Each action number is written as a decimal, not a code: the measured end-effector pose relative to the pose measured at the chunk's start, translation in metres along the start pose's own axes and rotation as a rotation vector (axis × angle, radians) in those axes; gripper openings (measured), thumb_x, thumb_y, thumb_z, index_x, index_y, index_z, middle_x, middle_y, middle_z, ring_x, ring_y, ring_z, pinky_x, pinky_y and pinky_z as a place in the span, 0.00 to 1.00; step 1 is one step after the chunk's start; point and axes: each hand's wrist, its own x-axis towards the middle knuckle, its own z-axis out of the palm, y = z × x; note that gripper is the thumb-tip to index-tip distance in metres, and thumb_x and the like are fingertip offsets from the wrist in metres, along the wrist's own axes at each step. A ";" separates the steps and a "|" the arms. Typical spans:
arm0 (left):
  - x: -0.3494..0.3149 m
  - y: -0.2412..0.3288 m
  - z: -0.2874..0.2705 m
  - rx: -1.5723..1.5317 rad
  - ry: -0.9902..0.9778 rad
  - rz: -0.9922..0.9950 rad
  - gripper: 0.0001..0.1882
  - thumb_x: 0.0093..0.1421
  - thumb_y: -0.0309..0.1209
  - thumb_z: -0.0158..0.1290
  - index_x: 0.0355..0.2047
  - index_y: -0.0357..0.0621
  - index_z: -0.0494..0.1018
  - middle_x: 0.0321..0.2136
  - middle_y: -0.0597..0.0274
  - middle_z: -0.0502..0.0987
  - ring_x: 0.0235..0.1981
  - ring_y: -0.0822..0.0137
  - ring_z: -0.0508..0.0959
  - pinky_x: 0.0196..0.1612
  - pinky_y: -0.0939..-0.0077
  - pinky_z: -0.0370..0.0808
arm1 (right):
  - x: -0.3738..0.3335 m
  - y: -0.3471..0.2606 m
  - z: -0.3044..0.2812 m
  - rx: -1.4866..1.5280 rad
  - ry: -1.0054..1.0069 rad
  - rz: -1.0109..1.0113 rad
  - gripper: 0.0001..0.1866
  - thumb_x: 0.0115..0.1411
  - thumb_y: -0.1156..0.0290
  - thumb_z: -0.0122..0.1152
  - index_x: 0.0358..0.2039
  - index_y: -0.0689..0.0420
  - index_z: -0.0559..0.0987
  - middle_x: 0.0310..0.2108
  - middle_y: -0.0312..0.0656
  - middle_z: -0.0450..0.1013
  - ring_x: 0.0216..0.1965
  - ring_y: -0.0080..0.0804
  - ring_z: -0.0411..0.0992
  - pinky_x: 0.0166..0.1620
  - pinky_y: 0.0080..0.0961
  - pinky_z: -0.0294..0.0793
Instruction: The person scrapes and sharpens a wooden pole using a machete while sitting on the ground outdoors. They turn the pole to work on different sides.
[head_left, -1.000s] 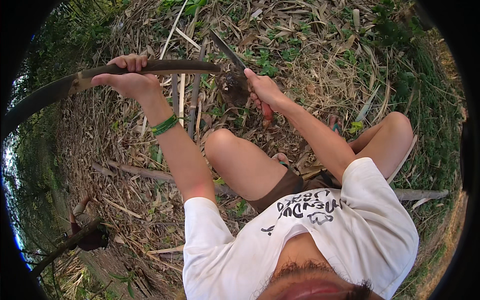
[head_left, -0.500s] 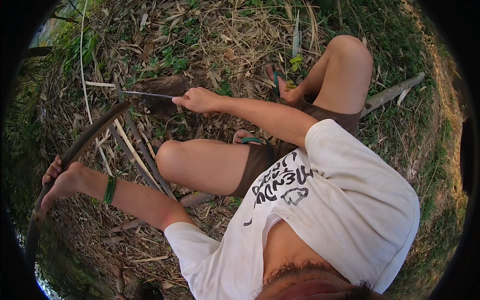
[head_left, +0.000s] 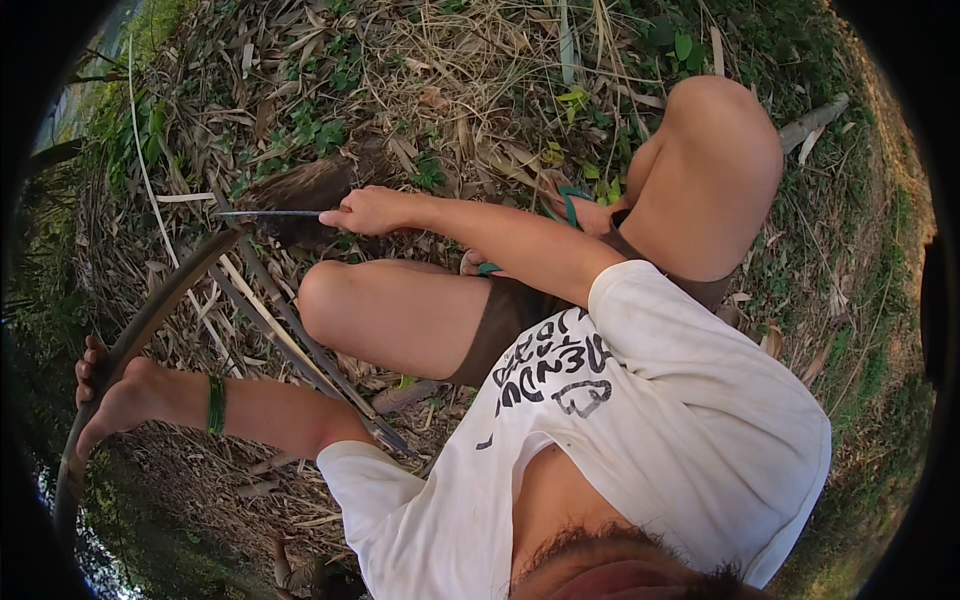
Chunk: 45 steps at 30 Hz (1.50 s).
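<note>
Brown pole (head_left: pixel 165 300), thin blade (head_left: pixel 270 213), hands (head_left: pixel 125 396) (head_left: pixel 370 210) gripping 1 each, edges perhaps touching, open ground (head_left: pixel 400 85) beyond

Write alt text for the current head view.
A person in a white T-shirt grips a long dark pole in the left hand and a thin-bladed tool in the right hand, near the pole's end. Long strips lie on leaf-littered ground.
</note>
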 end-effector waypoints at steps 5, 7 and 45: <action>0.004 0.002 -0.017 0.038 -0.122 -0.001 0.45 0.57 0.80 0.21 0.20 0.48 0.57 0.15 0.62 0.56 0.17 0.64 0.58 0.27 0.64 0.68 | 0.005 0.010 0.010 0.016 0.011 -0.003 0.37 0.66 0.37 0.48 0.43 0.65 0.83 0.43 0.60 0.79 0.50 0.57 0.76 0.56 0.46 0.72; -0.007 0.012 -0.016 0.090 -0.096 0.031 0.45 0.56 0.81 0.21 0.20 0.48 0.57 0.14 0.63 0.54 0.17 0.66 0.55 0.25 0.66 0.65 | 0.004 0.014 0.024 0.048 0.083 -0.007 0.36 0.66 0.38 0.48 0.41 0.65 0.83 0.42 0.60 0.79 0.49 0.57 0.76 0.55 0.46 0.72; -0.074 0.037 -0.041 0.061 0.328 0.067 0.35 0.66 0.70 0.27 0.19 0.53 0.50 0.10 0.71 0.48 0.13 0.72 0.48 0.19 0.75 0.52 | 0.011 -0.082 -0.030 0.309 0.048 -0.182 0.32 0.71 0.40 0.45 0.26 0.60 0.72 0.14 0.32 0.64 0.14 0.19 0.62 0.19 0.21 0.61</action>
